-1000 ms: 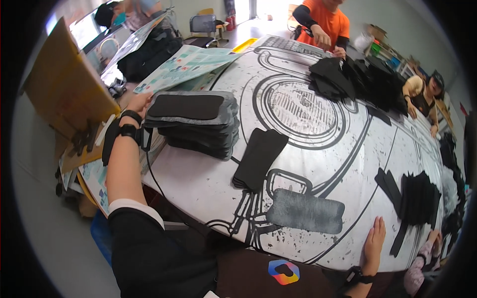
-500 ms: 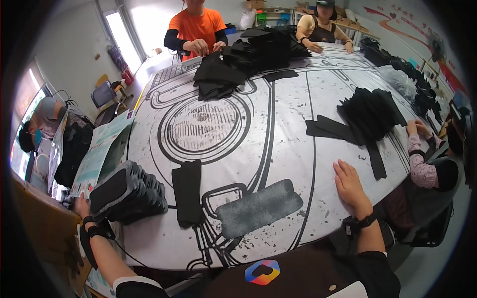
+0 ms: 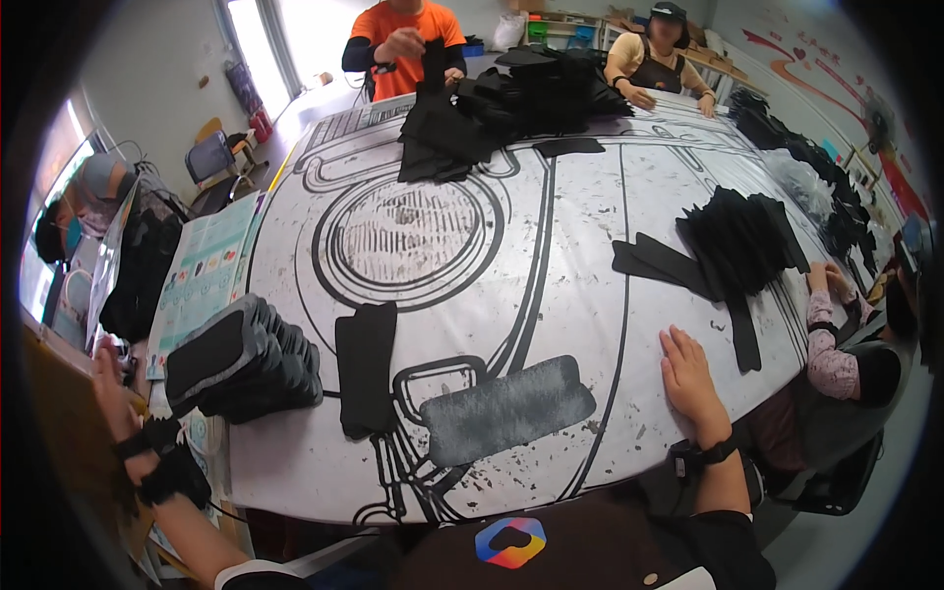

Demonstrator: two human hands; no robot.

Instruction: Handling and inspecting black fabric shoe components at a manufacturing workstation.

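Note:
My left hand [image 3: 116,393] is off the table's left edge, fingers stretched out and nothing visible in it. It is nearest to a tall stack of black and grey fabric pieces [image 3: 211,354], with a gap between them. Flat on the white table cover [image 3: 560,324] rests my right hand [image 3: 686,379], fingers extended and holding nothing. Between the hands lie a narrow folded black fabric piece [image 3: 366,369] and a flat, fuzzy grey fabric piece with rounded corners [image 3: 508,410]. Beyond my right hand is a fanned heap of black fabric strips [image 3: 733,241].
A large pile of black fabric [image 3: 536,93] covers the far side, where a person in orange [image 3: 408,39] handles a piece. Another person [image 3: 654,59] sits at the far right; a patterned sleeve [image 3: 831,339] is at the right edge. A printed sheet [image 3: 202,275] hangs at the left.
My left hand has moved left, away from the fabric stack, and its fingers have straightened. My right hand stays on the table. The person in orange has raised a black piece.

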